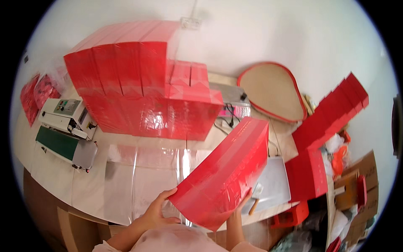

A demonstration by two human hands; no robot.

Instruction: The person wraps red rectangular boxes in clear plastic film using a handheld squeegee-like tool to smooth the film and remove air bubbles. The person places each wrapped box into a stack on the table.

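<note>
A long red box (pixel 222 172) is tilted up in front of me, above the near part of the table. My left hand (pixel 154 213) grips its lower left end, with thumb and a finger spread around the corner. My right hand (pixel 240 206) is on its right side near the lower end, fingers against the surface. Under and left of the box, a clear plastic film sheet (pixel 157 172) lies flat on the table. Beyond it stands a high stack of shiny red boxes (pixel 121 67), which look wrapped in clear film.
At left stands a sealing machine (pixel 65 111) with a green conveyor belt (pixel 56 140). A white tray (pixel 279 180) holds a wooden-handled tool (pixel 253 206). A red-rimmed round tray (pixel 273 90) leans at the wall. More red boxes (pixel 331 111) rise at right, beside cardboard (pixel 371 168).
</note>
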